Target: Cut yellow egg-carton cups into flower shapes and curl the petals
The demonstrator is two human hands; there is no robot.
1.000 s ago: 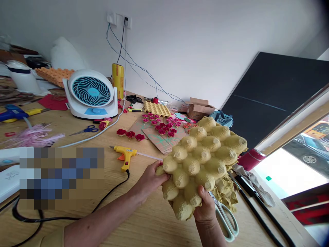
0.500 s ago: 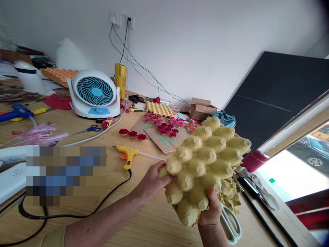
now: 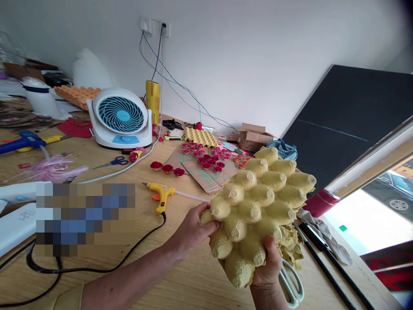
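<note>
Both hands hold a yellow moulded-pulp egg tray (image 3: 250,211), tilted, with its rounded cups facing me. My left hand (image 3: 198,226) pinches its left edge, the thumb lying over a cup. At the lower edge, my right hand (image 3: 269,262) grips with the thumb on the front; its other fingers are hidden behind the tray. Torn yellow tray pieces (image 3: 290,247) show behind the right side. Pale green scissor handles (image 3: 292,284) lie beside my right wrist. Left of the tray, a yellow glue gun (image 3: 160,196) rests on the table.
Red paper-like flowers (image 3: 206,161) sit on cardboard (image 3: 201,178) behind the tray. Another yellow egg tray (image 3: 201,137) lies further back. A white fan (image 3: 121,118), blue scissors (image 3: 116,162) and a black cord (image 3: 129,260) are on the left. Black rods (image 3: 335,267) lie at right.
The whole view has shifted slightly. Both hands keep their hold on the egg tray, which looks much the same.
</note>
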